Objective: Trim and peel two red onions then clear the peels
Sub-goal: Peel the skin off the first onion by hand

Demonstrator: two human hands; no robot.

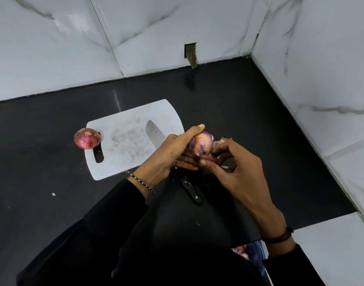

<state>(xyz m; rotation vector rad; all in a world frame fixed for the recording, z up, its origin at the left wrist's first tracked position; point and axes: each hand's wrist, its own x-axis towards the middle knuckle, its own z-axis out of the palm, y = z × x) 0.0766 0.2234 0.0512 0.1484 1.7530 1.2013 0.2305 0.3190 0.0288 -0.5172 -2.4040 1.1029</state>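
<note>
- Black glossy countertop (238,120) fills mid-frame, white plastic cutting board (125,124) left of centre.
- Your left hand (168,153) grips the half-peeled red onion (202,144) — your right hand (236,174) fingers pinch its loose skin.
- Unpeeled second red onion (86,138) touches the board's left edge.

One half-peeled onion (202,144) held aloft; second onion (87,138) unpeeled at board's edge.

Both hands up at centre, meeting fingertip to fingertip.

Left hand (168,153): back to camera, thumb stretched out toward the far right, fingers curled closed around a grip, thin bracelet on wrist. Right hand (236,172): comes in from the near right, fingers bent and pinching at the left hand's fingertips, dark band on wrist. Both forearms in black sleeves, converging from near side.
</note>
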